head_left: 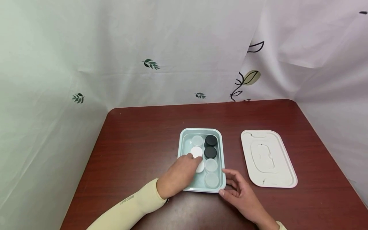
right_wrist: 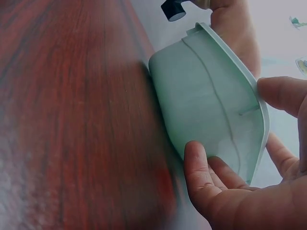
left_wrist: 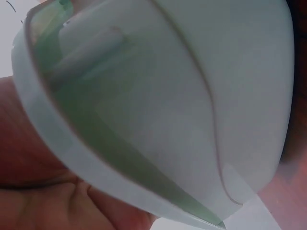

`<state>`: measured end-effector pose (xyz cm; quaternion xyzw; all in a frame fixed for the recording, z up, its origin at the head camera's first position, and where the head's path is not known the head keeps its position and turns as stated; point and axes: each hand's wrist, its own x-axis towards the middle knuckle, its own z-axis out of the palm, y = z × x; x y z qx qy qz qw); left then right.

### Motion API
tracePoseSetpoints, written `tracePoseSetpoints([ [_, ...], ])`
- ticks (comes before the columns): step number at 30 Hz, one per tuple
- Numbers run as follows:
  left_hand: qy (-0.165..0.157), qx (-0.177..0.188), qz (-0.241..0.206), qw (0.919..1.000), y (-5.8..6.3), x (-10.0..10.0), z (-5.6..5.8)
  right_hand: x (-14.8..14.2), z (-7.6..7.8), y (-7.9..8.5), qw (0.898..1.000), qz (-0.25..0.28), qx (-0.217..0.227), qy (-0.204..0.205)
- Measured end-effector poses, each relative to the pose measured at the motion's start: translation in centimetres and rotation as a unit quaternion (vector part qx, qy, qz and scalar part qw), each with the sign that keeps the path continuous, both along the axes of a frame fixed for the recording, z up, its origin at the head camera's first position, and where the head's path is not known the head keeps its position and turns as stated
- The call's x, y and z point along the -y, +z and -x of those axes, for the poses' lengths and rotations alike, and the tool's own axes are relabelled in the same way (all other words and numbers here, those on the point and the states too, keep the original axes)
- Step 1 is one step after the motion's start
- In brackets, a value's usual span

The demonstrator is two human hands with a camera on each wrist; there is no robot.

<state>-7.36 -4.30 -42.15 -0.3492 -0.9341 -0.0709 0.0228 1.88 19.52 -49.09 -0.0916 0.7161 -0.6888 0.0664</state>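
A pale green rectangular tray (head_left: pixel 201 189) holds small round containers in two columns. My left hand (head_left: pixel 179 174) reaches over its left side, fingers and thumb pinching a white round container (head_left: pixel 200 167) that they partly cover. Just beyond is another white-topped container (head_left: pixel 196 151), then a translucent one (head_left: pixel 197 141). The right column has two black containers (head_left: pixel 211 140) at the back and two translucent ones (head_left: pixel 211 180) in front. My right hand (head_left: pixel 241 198) holds the tray's near right corner, thumb on the rim and fingers against the outer wall (right_wrist: pixel 211 110).
A white rectangular lid (head_left: pixel 268 158) lies on the table to the right of the tray. The reddish-brown wooden table (head_left: pixel 138 137) has white leaf-patterned cloth (head_left: pixel 178 57) hanging behind it and at both sides.
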Motion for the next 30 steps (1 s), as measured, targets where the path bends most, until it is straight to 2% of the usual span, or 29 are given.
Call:
tracePoseSetpoints([
  [13,-0.003,0.005,-0.004,1.0,0.0,-0.1,0.1,-0.1,0.0,0.3,1.0,-0.018,0.002,0.003],
  [20,0.003,-0.037,-0.015,0.9992,0.9,-0.2,-0.8,-0.3,0.1,0.4,1.0,-0.029,0.0,-0.007],
  [23,0.002,-0.043,-0.058,0.9974,1.7,-0.6,-1.8,-0.5,0.3,0.5,0.999,-0.034,-0.008,-0.007],
  [26,-0.014,-0.024,-0.13,0.9911,2.3,-1.5,-2.9,-1.1,0.5,0.8,0.999,-0.039,-0.013,-0.009],
  [28,-0.026,0.016,-0.184,0.9824,2.4,-2.4,-3.6,-1.6,0.8,1.1,0.999,-0.043,-0.02,-0.013],
  [29,-0.03,0.045,-0.21,0.9762,2.4,-2.9,-3.9,-1.9,0.9,1.2,0.999,-0.046,-0.023,-0.016],
  [30,-0.037,0.085,-0.239,0.9666,2.4,-3.4,-4.1,-2.2,1.0,1.4,0.998,-0.048,-0.024,-0.02],
])
